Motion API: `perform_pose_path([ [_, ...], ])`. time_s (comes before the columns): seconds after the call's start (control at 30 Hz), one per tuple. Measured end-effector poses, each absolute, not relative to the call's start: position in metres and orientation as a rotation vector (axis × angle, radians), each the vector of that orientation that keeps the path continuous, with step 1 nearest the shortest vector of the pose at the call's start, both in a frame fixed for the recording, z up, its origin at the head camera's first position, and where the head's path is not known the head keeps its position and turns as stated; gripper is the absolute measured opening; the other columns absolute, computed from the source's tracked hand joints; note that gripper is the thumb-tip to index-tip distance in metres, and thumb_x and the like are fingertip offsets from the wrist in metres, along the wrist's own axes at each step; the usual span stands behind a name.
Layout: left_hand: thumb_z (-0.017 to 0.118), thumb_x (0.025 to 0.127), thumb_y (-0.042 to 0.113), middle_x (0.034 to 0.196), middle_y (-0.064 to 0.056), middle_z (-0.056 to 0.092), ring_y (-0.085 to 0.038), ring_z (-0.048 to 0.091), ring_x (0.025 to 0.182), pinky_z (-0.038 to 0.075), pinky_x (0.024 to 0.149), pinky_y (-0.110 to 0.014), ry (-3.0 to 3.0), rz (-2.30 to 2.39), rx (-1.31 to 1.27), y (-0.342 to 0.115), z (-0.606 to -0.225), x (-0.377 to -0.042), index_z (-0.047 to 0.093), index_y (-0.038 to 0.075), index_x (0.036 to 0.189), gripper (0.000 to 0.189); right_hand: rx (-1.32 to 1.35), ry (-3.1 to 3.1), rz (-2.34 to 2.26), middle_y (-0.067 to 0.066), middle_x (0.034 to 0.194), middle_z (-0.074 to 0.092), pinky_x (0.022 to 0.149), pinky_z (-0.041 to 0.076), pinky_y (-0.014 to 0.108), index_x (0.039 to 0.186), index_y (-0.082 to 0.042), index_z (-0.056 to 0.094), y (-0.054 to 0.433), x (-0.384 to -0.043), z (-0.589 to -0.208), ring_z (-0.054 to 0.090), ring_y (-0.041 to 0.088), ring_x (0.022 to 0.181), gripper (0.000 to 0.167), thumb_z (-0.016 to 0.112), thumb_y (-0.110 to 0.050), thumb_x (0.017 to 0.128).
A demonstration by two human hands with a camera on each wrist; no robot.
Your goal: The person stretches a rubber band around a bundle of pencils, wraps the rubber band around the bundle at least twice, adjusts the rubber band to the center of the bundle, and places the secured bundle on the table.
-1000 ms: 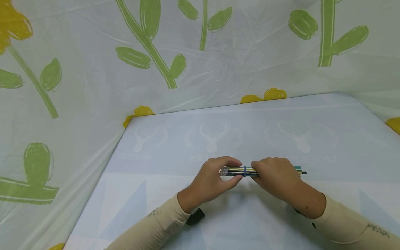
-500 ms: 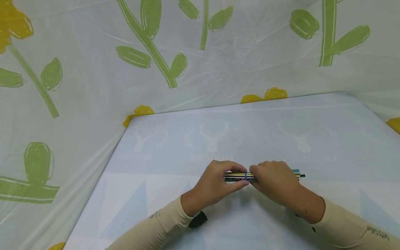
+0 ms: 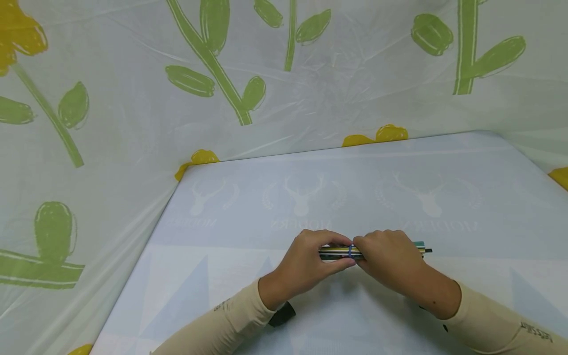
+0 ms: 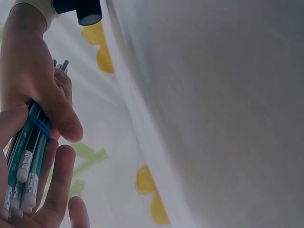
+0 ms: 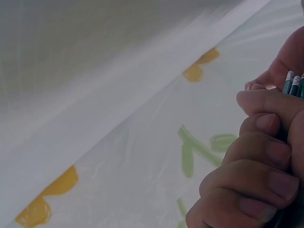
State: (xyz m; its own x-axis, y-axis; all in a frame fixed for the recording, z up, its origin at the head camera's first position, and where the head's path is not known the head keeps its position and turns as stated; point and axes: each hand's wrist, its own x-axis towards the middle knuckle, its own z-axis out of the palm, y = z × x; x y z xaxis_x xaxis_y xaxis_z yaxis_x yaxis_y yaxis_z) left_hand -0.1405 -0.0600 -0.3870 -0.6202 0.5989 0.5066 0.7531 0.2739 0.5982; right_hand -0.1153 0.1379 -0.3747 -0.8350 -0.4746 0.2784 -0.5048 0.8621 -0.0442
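A bundle of pencils (image 3: 334,253) lies level between the two hands, above the table. Around its middle runs a blue rubber band (image 4: 40,126). In the left wrist view, white erasers (image 4: 23,174) show at the end near the left hand; dark and green barrels carry white print. My right hand (image 3: 392,256) grips the bundle with its fingers curled round it, as the right wrist view also shows. My left hand (image 3: 306,266) arches over the eraser end, thumb and index fingertip on either side of the pencils at the band. The right palm hides part of the barrels.
A pale table cover (image 3: 248,197) with deer prints lies under the hands. Behind it and at the left hangs a white plastic sheet (image 3: 133,98) with green stems and yellow flowers. A dark device (image 3: 282,314) sits at the left wrist.
The left hand has shifted right, bringing its fingertips to the rubber band close to the right hand. Both hands and the pencils have come slightly lower in the head view.
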Motion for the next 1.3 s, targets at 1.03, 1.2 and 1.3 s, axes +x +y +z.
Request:
perform_pose_path([
  [1.03, 0.079, 0.087, 0.027, 0.119, 0.002, 0.069, -0.013, 0.067, 0.103, 0.052, 0.087, -0.028, -2.921, -0.859, -0.955, -0.077, -0.391, -0.156, 0.06, 0.019, 0.134, 0.051, 0.747, -3.119, 0.214, -0.008, 0.07, 0.055, 0.054, 0.04, 0.026, 0.088, -0.015, 0.059, 0.163, -0.147, -0.389, 0.045, 0.008, 0.062, 0.026, 0.081, -0.029, 0.083],
  [1.2, 0.077, 0.089, 0.028, 0.119, 0.002, 0.07, -0.013, 0.067, 0.103, 0.051, 0.088, -0.03, -2.912, -0.816, -0.986, -0.078, -0.391, -0.157, 0.061, 0.019, 0.133, 0.048, 0.772, -3.147, 0.227, -0.006, 0.078, 0.057, 0.058, 0.044, 0.027, 0.096, -0.013, 0.062, 0.166, -0.15, -0.391, 0.047, 0.007, 0.067, 0.026, 0.08, -0.028, 0.084],
  [1.3, 0.076, 0.089, 0.029, 0.121, 0.003, 0.069, -0.012, 0.066, 0.103, 0.051, 0.087, -0.029, -2.919, -0.776, -0.996, -0.077, -0.391, -0.158, 0.062, 0.02, 0.132, 0.046, 0.79, -3.15, 0.212, -0.006, 0.081, 0.058, 0.06, 0.047, 0.028, 0.099, -0.014, 0.062, 0.167, -0.151, -0.391, 0.049, 0.007, 0.068, 0.026, 0.08, -0.027, 0.085],
])
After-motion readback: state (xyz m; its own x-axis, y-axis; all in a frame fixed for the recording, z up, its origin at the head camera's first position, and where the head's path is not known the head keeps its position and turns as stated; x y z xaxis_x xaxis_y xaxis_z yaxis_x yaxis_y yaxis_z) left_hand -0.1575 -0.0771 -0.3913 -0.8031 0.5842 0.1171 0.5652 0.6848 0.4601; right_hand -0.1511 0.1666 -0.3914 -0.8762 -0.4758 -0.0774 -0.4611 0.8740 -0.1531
